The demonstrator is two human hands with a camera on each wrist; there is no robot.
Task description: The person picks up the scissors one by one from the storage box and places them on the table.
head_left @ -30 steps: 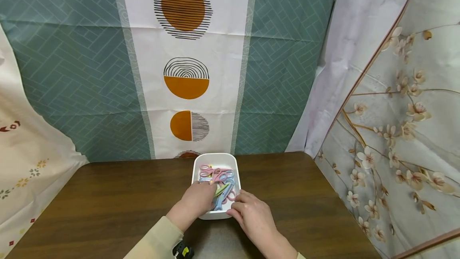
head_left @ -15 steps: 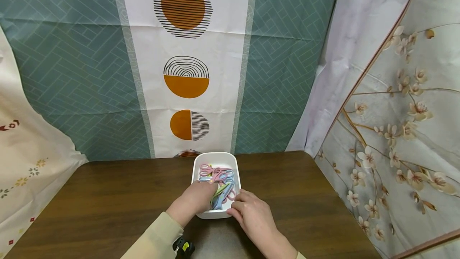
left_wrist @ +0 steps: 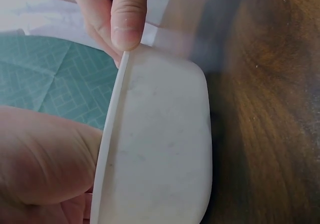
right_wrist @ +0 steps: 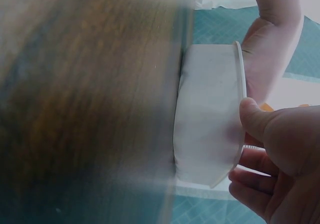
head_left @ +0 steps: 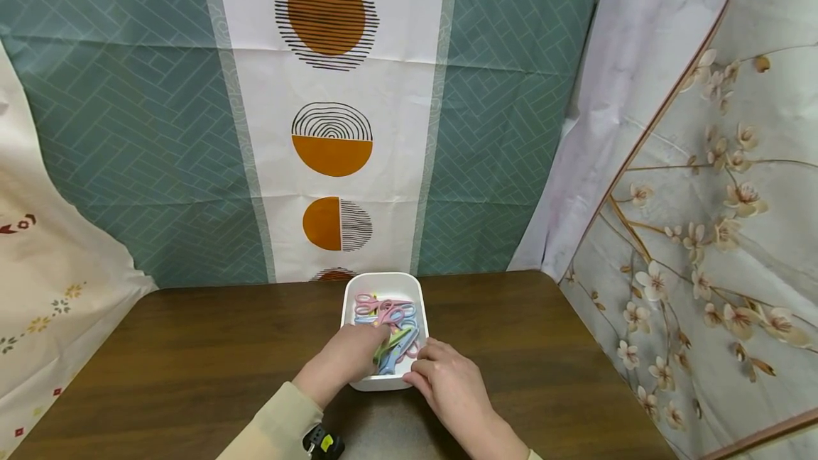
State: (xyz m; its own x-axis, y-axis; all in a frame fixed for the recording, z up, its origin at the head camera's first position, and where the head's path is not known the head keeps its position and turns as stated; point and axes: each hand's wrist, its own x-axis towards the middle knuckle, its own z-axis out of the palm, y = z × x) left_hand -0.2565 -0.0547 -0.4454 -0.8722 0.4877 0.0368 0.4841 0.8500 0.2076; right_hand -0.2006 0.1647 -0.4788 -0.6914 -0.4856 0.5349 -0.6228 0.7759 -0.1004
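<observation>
One tray [head_left: 382, 384] of scissors [head_left: 395, 356], likely light, stiff, best held by rim [head_left: 385, 275]: pinched by right hand [head_left: 452, 380], four o'clock; left hand [head_left: 349, 356] at eight, grip hidden.

The bench [head_left: 192, 346] has a dark brown wood-grain top, streaked lighter and darker, with rounded far corners. A dull greyish sheen shows on the near middle of its surface. Directly on the wood, roughly midway from side to side, a white rectangular tray [head_left: 383, 384] with rounded corners and a thin lip stands upright on its base.
</observation>
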